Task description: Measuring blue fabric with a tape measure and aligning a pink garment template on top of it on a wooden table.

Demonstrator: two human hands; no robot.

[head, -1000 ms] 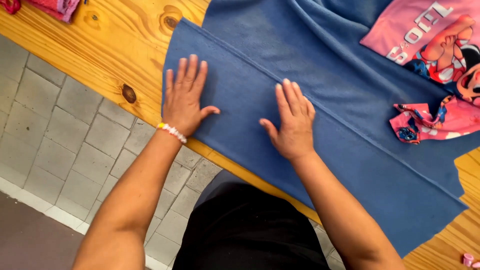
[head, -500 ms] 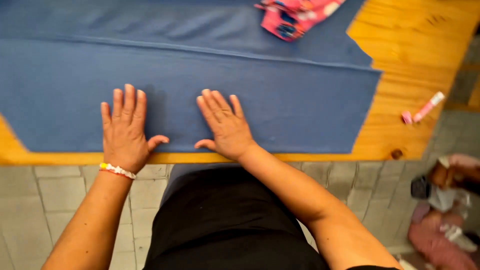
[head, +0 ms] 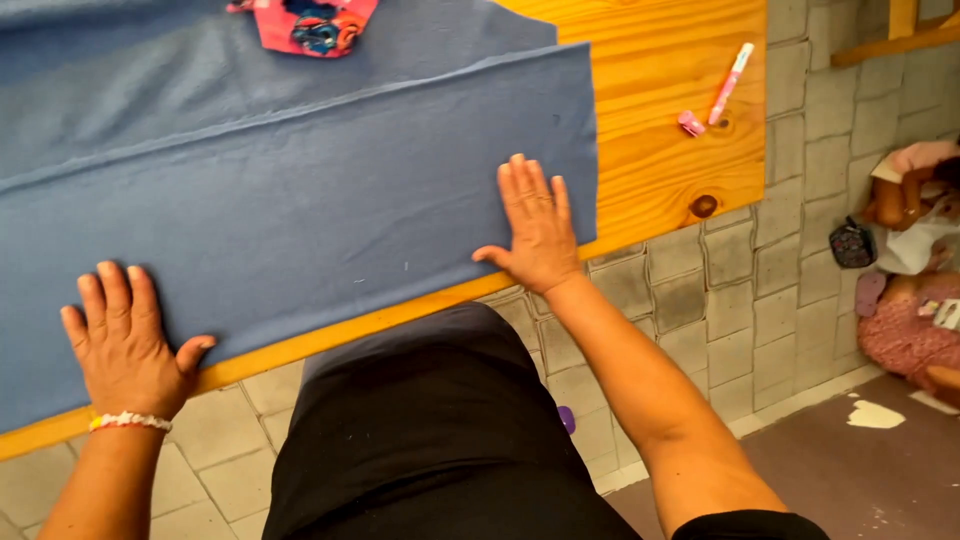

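Hands farther apart on blue fabric

I saw no packages, labels, signs or screens anywhere in the frame, from the upper left corner to the lower right; nothing of that kind lay on the wooden surface or stood against the tiled wall at the right.
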